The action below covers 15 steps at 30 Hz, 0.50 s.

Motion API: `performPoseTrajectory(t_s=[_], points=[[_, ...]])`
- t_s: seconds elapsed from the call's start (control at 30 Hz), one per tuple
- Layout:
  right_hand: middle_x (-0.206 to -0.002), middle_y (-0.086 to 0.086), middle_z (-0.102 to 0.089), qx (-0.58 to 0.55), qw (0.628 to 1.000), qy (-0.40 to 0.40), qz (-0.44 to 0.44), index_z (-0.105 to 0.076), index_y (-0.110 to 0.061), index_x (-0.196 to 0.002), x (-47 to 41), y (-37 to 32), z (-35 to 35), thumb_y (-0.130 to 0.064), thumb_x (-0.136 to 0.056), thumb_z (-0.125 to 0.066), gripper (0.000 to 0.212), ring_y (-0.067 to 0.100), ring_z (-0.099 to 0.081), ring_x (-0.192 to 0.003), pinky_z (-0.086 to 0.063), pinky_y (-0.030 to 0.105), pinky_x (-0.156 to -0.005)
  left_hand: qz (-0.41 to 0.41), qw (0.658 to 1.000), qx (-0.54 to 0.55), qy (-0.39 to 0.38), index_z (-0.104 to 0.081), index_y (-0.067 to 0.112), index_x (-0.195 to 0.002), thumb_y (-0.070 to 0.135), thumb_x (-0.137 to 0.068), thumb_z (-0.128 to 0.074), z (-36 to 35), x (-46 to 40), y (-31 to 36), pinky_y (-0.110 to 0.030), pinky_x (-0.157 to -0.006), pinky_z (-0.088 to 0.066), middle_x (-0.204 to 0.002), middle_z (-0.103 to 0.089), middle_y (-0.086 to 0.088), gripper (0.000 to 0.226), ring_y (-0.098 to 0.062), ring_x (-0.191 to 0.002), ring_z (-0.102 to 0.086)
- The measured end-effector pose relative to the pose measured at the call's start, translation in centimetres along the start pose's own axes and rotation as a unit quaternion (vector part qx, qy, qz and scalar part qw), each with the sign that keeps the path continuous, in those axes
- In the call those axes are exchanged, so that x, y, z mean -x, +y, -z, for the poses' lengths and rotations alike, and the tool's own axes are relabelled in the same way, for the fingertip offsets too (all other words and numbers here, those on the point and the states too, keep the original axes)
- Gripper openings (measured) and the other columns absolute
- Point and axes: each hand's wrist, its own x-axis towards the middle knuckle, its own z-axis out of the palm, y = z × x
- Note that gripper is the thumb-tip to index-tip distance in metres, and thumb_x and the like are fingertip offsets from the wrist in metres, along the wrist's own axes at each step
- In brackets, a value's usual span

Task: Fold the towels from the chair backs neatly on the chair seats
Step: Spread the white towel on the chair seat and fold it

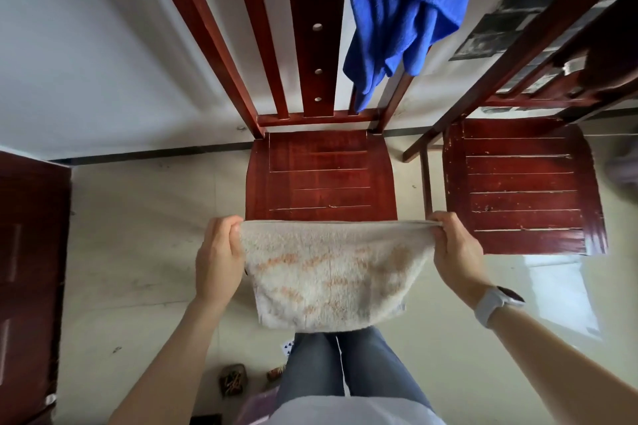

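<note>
Two hands pinch towel point(328, 272) top corners: left hand point(219, 252), right hand point(454, 252). Towel hangs between, just before seat point(321, 176). Keep edge tight, corners level, lay flat on seat, then fold.

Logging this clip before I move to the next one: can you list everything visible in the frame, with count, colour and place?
beige towel: 1, off-white with orange patches, held stretched in front of the middle chair seat
blue towel: 1, bright blue, draped over the middle chair back
middle chair: 1, red-brown wood, centre
right chair: 1, red-brown wood, worn seat, right
wooden furniture: 1, dark red-brown, left edge; type unclear
floor: pale tile
shoes: patterned, on floor near the legs; count unclear
jeans: blue, bottom centre
smartwatch: 1, white strap, right wrist
left hand: grips towel's left corner
right hand: grips towel's right corner
</note>
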Motion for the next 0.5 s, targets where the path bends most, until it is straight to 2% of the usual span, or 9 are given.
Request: performPoseTrajectory(t_s=[0.13, 0.27, 0.4, 0.5], points=[[-0.100, 0.013, -0.065, -0.015, 1.000, 0.001, -0.019, -0.059, -0.004, -0.102, -5.9, 1.0, -3.8, -0.003, -0.089, -0.046, 0.018, 0.035, -0.061, -0.085, -0.051, 0.039, -0.072, -0.009, 1.000, -0.026, -0.011, -0.060, 0.000, -0.100, 0.004, -0.093, -0.043, -3.4, -5.4, -2.5, -0.029, -0.067, -0.038, -0.098, -0.063, -0.014, 0.019, -0.028, -0.086, -0.057], [-0.101, 0.014, -0.063, -0.007, 0.999, 0.023, -0.041, -0.068, -0.002, -0.098, -12.3, 1.9, -7.3, -0.004, -0.085, -0.055, 0.018, 0.028, -0.060, -0.086, -0.038, 0.022, -0.070, -0.045, 0.997, -0.063, 0.003, -0.064, 0.000, -0.099, 0.006, -0.092, -0.046, -6.8, -11.0, -3.8, -0.034, -0.065, -0.041, -0.094, -0.065, -0.019, 0.020, -0.037, -0.088, -0.058], [-0.098, 0.012, -0.061, -0.025, 0.998, 0.033, -0.056, -0.068, -0.005, -0.098, -17.2, 2.6, -9.2, -0.006, -0.085, -0.056, 0.018, 0.019, -0.054, -0.078, -0.038, 0.023, -0.070, -0.053, 0.995, -0.073, 0.030, -0.066, 0.001, -0.102, 0.010, -0.093, -0.045, -9.5, -15.4, -4.3, -0.034, -0.064, -0.042, -0.095, -0.068, -0.019, 0.024, -0.038, -0.086, -0.060], [-0.098, 0.013, -0.061, -0.034, 0.996, 0.063, -0.048, -0.067, -0.004, -0.094, -19.6, 2.6, -9.7, -0.001, -0.083, -0.055, 0.017, 0.014, -0.048, -0.080, -0.032, 0.013, -0.071, -0.045, 0.996, -0.069, 0.045, -0.066, 0.005, -0.105, 0.012, -0.095, -0.042, -10.7, -17.8, -4.3, -0.036, -0.066, -0.043, -0.099, -0.069, -0.016, 0.027, -0.037, -0.089, -0.060]])
